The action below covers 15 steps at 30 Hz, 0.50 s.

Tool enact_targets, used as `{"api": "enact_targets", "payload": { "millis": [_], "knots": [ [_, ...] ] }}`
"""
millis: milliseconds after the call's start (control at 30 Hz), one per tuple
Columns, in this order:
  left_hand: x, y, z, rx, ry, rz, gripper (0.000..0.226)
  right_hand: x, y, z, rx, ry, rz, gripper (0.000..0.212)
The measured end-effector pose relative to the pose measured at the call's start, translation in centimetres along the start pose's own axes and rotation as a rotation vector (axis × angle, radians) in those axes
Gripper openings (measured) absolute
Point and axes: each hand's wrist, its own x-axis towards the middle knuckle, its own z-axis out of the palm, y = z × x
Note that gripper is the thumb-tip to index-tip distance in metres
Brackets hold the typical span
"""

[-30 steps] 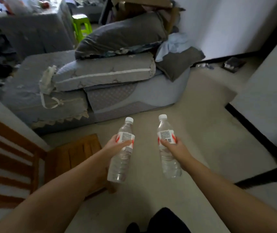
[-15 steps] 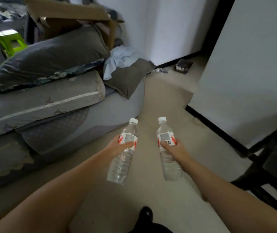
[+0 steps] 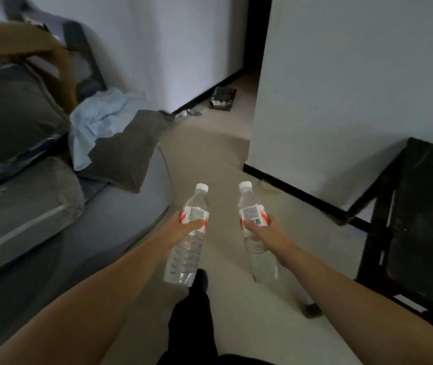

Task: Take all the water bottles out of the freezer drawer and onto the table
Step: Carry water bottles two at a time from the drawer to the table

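I carry two clear water bottles with white caps and red-and-white labels, held out over the pale floor. My left hand (image 3: pixel 181 226) grips the left bottle (image 3: pixel 187 248) around its label, the bottle leaning slightly right. My right hand (image 3: pixel 265 229) grips the right bottle (image 3: pixel 257 243) at its label, cap tilted a little left. A dark table (image 3: pixel 420 219) stands at the right edge, to the right of the right bottle. No freezer drawer is in view.
A grey sofa (image 3: pixel 99 233) piled with cushions (image 3: pixel 13 122) and a light blue cloth (image 3: pixel 97 119) fills the left. A white wall (image 3: pixel 341 88) with black skirting rises ahead on the right. A passage with a small dark object (image 3: pixel 222 97) on the floor runs between.
The view has swung right: the sofa slid left, the wooden stool and green stool left the frame, and the dark table came in at the right. Both hands keep the bottles.
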Motion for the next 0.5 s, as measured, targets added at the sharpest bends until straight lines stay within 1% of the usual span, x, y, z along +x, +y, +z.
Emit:
{"api": "enact_targets", "payload": {
  "millis": [67,100,167,200,300,367,400,500],
  "knots": [
    [4.4,1.6,0.5,0.019,-0.068,0.008,0.025,3.2,-0.9,-1.3,0.011,0.054,0.008,0.053],
    [6.6,2.4,0.8,0.024,-0.084,0.006,0.024,4.7,-1.5,-1.9,0.020,0.084,0.012,0.053],
    [10.7,4.7,1.1,0.025,-0.123,0.004,0.020,7.6,-3.0,-3.2,0.031,0.151,-0.001,0.048],
    [13.5,6.1,1.3,0.037,-0.150,0.006,0.022,9.3,-4.1,-3.9,0.035,0.196,-0.007,0.045],
    [20.2,10.0,1.8,0.113,-0.208,0.004,0.042,13.3,-6.6,-5.9,0.063,0.297,0.004,0.039],
    [24.5,13.0,2.3,0.122,-0.248,-0.030,0.050,15.7,-8.3,-7.3,0.097,0.366,0.012,0.047],
    [26.1,14.1,2.7,0.126,-0.257,-0.035,0.051,16.4,-8.9,-7.9,0.098,0.390,0.018,0.053],
    [30.7,16.5,5.0,0.137,-0.341,-0.027,0.042,18.3,-9.4,-10.1,0.131,0.486,0.049,0.061]
  ]
}}
